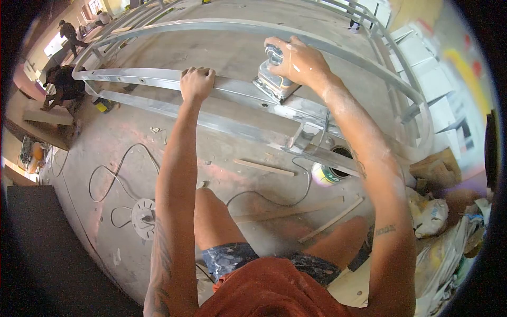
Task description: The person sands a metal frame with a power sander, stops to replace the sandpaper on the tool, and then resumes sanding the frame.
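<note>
Sander (273,84) at the far side of the right hand's reach, just below and to the left of the right hand (298,62) in the head view, with pad down at the upper face of the near metal rail (232,89). Grip of the right hand closed around the sander's upper body, with wrist and forearm slanting back toward the lower right. Left hand (197,83) farther along the same rail, fingers curled over the metal, well apart from the sander. Right hand plainly the nearer.

Long axis of the rail from upper left to lower right, crossing in front of the body; bare metal between left hand and sander. Pad wide against the rail, close to both edges; exact overhang and contact pressure impossible to tell. Toward the lower right, a metal bracket (303,136) and, below, a paint can (325,174). Beyond the rail, open floor (232,53) up to the far rail (174,26).
</note>
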{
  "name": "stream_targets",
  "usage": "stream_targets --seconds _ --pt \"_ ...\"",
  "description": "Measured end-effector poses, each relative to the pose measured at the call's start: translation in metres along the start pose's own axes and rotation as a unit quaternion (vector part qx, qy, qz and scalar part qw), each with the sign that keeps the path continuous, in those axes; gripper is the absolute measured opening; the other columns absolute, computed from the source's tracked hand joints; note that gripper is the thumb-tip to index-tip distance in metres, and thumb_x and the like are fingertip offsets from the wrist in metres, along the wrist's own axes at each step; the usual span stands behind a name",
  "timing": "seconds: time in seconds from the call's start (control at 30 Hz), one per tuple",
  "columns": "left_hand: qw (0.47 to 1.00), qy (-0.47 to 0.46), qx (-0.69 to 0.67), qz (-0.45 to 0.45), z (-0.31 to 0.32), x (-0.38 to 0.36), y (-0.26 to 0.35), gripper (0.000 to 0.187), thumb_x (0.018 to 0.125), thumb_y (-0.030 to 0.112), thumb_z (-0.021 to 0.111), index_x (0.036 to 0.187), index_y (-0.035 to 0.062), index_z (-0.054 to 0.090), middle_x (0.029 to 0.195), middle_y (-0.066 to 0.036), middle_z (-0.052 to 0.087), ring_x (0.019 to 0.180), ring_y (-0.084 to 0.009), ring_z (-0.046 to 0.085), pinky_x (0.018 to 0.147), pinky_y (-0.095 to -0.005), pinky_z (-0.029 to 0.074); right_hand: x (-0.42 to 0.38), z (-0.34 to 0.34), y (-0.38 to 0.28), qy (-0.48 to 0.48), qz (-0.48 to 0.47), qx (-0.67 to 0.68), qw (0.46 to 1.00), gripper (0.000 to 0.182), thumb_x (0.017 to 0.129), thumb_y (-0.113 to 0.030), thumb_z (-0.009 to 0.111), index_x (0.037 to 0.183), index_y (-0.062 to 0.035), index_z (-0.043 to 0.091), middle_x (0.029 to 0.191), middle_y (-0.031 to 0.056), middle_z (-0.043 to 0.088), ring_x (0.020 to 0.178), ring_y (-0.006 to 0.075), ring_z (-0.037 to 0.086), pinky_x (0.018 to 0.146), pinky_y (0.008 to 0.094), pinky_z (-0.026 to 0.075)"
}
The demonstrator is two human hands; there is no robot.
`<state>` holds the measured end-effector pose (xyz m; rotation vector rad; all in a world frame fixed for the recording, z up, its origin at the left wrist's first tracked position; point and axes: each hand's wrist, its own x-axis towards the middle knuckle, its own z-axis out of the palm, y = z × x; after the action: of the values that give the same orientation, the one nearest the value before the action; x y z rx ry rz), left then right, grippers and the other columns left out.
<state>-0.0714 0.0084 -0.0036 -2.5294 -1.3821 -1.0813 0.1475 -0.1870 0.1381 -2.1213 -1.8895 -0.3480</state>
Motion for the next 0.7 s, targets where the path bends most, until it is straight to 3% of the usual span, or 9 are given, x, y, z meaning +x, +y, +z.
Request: stream_targets --seconds 0.4,0.7 --pt "1.0 -0.011 0.016 0.002 -0.003 0.002 0.002 0.038 0.093 0.034 0.045 0.091 0.0151 0.079 0.102 -0.007 0.076 0.107 -0.0289 0.065 0.107 -0.0442 0.041 -0.008 -0.005 -0.007 -0.001 -0.009 0.019 1.0 0.063 0.082 -0.038 0.074 0.142 -0.0302 0.055 0.119 0.0187 0.065 0.104 0.0386 0.07 0.088 0.0501 0.058" --pt "1.0 -0.02 0.0 0.015 -0.003 -0.001 0.002 0.039 0.094 0.034 0.044 0.093 0.0155 0.078 0.103 -0.004 0.075 0.108 -0.0278 0.064 0.107 -0.0438 0.04 -0.044 -0.024 0.046 -0.003 0.034 -0.027 0.999 0.061 0.082 -0.04 0.073 0.14 -0.0307 0.056 0.117 0.0175 0.066 0.104 0.0384 0.069 0.089 0.0472 0.057"
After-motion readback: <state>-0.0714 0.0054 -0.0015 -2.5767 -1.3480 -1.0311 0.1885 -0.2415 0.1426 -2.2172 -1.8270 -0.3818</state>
